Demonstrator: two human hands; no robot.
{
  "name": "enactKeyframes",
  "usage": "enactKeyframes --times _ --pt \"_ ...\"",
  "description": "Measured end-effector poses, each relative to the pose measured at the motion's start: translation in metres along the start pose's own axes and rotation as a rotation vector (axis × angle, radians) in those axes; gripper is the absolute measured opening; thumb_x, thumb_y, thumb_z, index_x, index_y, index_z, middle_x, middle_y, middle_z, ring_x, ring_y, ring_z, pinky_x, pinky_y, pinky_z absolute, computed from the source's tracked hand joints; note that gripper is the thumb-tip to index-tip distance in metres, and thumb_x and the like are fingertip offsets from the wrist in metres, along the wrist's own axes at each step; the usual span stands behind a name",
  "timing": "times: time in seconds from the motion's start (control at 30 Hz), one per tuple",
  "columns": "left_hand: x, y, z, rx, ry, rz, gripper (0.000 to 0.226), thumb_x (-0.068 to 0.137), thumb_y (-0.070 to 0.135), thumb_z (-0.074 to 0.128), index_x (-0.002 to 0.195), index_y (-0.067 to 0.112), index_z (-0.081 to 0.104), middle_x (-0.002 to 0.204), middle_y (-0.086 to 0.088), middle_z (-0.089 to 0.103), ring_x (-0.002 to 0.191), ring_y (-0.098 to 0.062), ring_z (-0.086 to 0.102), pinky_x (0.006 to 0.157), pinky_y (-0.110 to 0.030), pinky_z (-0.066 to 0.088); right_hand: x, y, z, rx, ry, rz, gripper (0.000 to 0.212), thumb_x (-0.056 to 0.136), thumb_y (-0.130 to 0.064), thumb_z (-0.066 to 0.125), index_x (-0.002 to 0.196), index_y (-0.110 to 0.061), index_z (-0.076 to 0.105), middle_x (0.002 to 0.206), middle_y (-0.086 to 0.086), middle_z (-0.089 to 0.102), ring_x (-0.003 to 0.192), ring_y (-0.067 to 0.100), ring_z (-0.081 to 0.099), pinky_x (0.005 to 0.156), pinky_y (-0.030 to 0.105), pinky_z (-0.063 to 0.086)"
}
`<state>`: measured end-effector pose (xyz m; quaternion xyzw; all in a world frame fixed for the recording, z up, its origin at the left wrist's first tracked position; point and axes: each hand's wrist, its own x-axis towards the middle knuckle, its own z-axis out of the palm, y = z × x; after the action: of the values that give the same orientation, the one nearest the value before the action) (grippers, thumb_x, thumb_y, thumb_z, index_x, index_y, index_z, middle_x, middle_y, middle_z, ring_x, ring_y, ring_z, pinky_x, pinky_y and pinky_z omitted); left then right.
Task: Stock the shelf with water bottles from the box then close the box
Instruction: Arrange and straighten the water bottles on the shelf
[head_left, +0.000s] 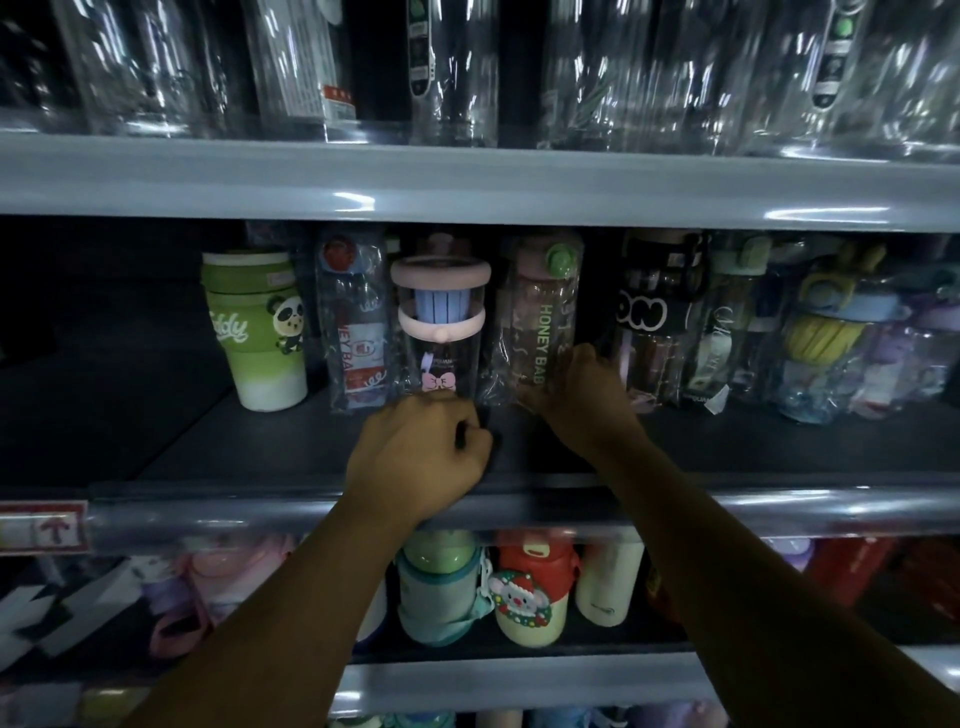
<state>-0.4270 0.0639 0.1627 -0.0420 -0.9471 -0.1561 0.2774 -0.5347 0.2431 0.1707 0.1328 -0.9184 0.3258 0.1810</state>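
1. Both forearms reach up and forward over the front rail (779, 512) onto the middle shelf (260, 441), backs of the hands toward the camera.
2. The left hand (421, 457) is a curled fist, knuckles up, at the foot of the pink-ringed bottle (441, 322). Whether its grip holds anything cannot be told.
3. The right hand (579, 402) has its grip narrow around the lower end of the Honey Baby bottle (540, 312), thumb at the base and fingers on the right side.
4. That bottle is wrapped in clear film and stands nearly upright on the shelf, long axis vertical, green cap up, lettering running down its length.
5. It is just beside the pink-ringed bottle on its left and near the black-lettered bottle (654, 317) on its right.
6. The upper shelf (467, 176) edge hangs close above the caps.
7. Bare board lies in front of the row and left of the green panda cup (254, 332).
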Motion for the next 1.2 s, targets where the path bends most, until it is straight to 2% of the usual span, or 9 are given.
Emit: enactKeyframes --times 0.4,0.53,0.6,0.67,0.77,0.83,0.93,1.07,1.2 --pt "0.001 -0.002 0.000 -0.030 0.010 0.012 0.030 0.083 0.043 0.042 0.090 0.030 0.069 0.090 0.012 0.069 0.081 -0.014 0.063 0.075 -0.032 0.054 0.005 0.003 0.005 0.076 0.036 0.032 0.069 0.082 -0.047 0.079 0.128 -0.005 0.049 0.118 0.005 0.059 0.096 0.016 0.052 0.076 0.027 0.040" --pt "0.003 -0.005 0.000 -0.059 0.016 0.025 0.027 0.085 0.041 0.046 0.088 0.029 0.070 0.086 0.012 0.069 0.077 -0.014 0.063 0.071 -0.032 0.054 0.011 0.004 0.000 0.039 -0.044 0.014 0.074 0.076 -0.063 0.073 0.124 -0.009 0.056 0.113 0.001 0.060 0.099 0.016 0.060 0.073 0.024 0.042" --pt "0.003 -0.006 0.000 -0.062 0.025 0.030 0.029 0.083 0.042 0.044 0.085 0.029 0.069 0.084 0.012 0.069 0.075 -0.013 0.063 0.069 -0.032 0.054 0.007 0.005 -0.016 -0.095 -0.155 -0.015 0.080 0.081 -0.068 0.068 0.136 -0.012 0.052 0.122 0.006 0.054 0.107 0.018 0.055 0.078 0.026 0.039" --pt "0.002 -0.006 0.000 -0.059 0.025 0.028 0.028 0.083 0.042 0.044 0.085 0.029 0.069 0.085 0.012 0.070 0.075 -0.014 0.063 0.068 -0.032 0.054 -0.004 0.009 -0.042 -0.104 -0.215 -0.043 0.079 0.083 -0.063 0.069 0.140 -0.014 0.047 0.126 0.005 0.053 0.113 0.021 0.055 0.078 0.025 0.040" --pt "0.001 -0.005 0.000 -0.046 0.026 0.037 0.024 0.086 0.041 0.047 0.086 0.030 0.069 0.087 0.012 0.071 0.076 -0.015 0.064 0.066 -0.030 0.051 -0.036 0.028 -0.085 -0.054 -0.125 -0.174 0.038 0.095 -0.034 0.067 0.125 -0.012 0.057 0.109 0.001 0.067 0.097 0.017 0.065 0.078 0.029 0.049" --pt "0.001 -0.004 0.000 -0.038 0.016 0.033 0.018 0.089 0.037 0.052 0.087 0.031 0.069 0.087 0.013 0.070 0.077 -0.014 0.063 0.065 -0.028 0.045 -0.056 0.056 -0.103 -0.117 0.006 -0.261 0.024 0.098 -0.032 0.060 0.115 -0.016 0.065 0.098 -0.002 0.069 0.081 0.011 0.064 0.073 0.031 0.052" --pt "0.001 0.002 -0.001 -0.017 0.025 0.019 0.025 0.085 0.043 0.048 0.086 0.032 0.070 0.086 0.011 0.071 0.076 -0.016 0.065 0.066 -0.031 0.052 -0.071 0.094 -0.115 -0.239 0.088 -0.307 0.030 0.100 -0.041 0.051 0.105 -0.019 0.070 0.090 -0.002 0.065 0.073 0.015 0.062 0.062 0.030 0.048" --pt "0.000 0.013 -0.005 0.046 0.022 -0.007 0.035 0.083 0.049 0.044 0.095 0.032 0.072 0.092 0.007 0.075 0.083 -0.023 0.069 0.074 -0.037 0.056 -0.072 0.110 -0.111 -0.376 0.187 -0.322 0.032 0.102 -0.043 0.046 0.094 -0.022 0.069 0.088 0.000 0.068 0.072 0.019 0.062 0.055 0.024 0.031" --pt "0.001 0.028 -0.005 0.133 0.055 -0.030 0.048 0.081 0.058 0.034 0.100 0.033 0.072 0.093 0.003 0.075 0.084 -0.027 0.070 0.071 -0.035 0.055 -0.068 0.112 -0.110 -0.355 0.224 -0.389 0.037 0.093 -0.044 0.039 0.083 -0.019 0.065 0.080 0.004 0.067 0.067 0.028 0.065 0.053 0.027 0.035"
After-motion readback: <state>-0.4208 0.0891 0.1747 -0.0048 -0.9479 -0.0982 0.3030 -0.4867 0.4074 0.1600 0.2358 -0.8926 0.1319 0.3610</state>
